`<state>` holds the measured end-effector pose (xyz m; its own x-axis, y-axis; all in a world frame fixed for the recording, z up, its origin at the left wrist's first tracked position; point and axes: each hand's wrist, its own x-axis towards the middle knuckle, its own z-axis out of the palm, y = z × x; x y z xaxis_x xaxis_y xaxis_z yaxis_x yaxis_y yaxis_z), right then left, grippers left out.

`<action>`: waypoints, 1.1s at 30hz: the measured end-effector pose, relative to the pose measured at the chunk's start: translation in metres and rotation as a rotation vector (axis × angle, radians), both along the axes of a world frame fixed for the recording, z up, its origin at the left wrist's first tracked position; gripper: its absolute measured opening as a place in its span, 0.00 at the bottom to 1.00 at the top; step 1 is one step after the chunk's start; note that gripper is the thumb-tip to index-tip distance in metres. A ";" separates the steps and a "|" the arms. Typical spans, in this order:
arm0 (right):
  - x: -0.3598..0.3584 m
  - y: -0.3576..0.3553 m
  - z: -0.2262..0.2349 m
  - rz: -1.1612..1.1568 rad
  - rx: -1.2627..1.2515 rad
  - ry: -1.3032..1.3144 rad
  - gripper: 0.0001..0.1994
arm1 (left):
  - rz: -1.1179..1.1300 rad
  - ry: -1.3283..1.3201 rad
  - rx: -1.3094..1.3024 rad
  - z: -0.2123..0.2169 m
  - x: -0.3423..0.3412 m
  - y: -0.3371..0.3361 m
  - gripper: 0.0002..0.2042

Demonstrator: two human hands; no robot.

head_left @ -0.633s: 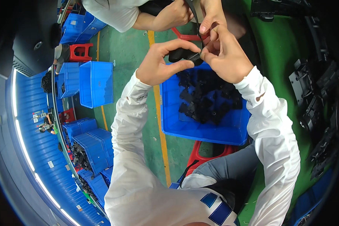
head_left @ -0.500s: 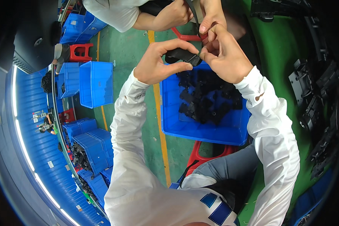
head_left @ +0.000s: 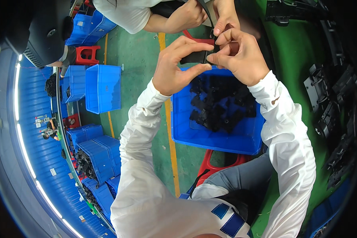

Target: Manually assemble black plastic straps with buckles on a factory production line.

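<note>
Over the far edge of a blue bin (head_left: 214, 146), my left hand (head_left: 171, 67) grips a small black plastic part (head_left: 193, 58) between thumb and fingers. My right hand (head_left: 246, 57) meets it from the other side, thumb and fingertips pinched at the part's right end. The fingers cover much of the piece, so its exact kind does not show. Several black plastic parts (head_left: 216, 115) lie in a loose heap inside the bin below my hands. Just beyond my right fingertips, a co-worker's hands (head_left: 226, 18) hold a black strip-like piece.
A red stool (head_left: 205, 166) shows under the bin's near side. On the left stand an unfilled blue bin (head_left: 104, 88) and more bins (head_left: 97, 152) with black parts. Black mouldings (head_left: 325, 115) lie along the green surface at right. A co-worker (head_left: 127, 16) sits opposite.
The black part has turned from tilted and face-up to nearly edge-on. My left hand has shifted slightly right, and its fingers reach closer to my right fingertips.
</note>
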<state>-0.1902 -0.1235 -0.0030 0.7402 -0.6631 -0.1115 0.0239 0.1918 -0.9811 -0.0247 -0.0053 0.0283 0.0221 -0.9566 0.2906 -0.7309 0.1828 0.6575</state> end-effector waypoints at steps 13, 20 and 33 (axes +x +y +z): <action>-0.004 -0.006 -0.006 -0.378 -0.810 0.112 0.04 | 0.485 -0.426 -0.326 0.003 0.009 0.044 0.22; -0.014 -0.027 -0.005 -0.198 0.336 -0.419 0.12 | 0.528 -0.677 -0.444 0.007 -0.019 0.041 0.19; -0.032 -0.081 -0.019 -0.430 0.357 -0.679 0.10 | 0.760 -0.158 -0.257 -0.022 0.014 0.120 0.17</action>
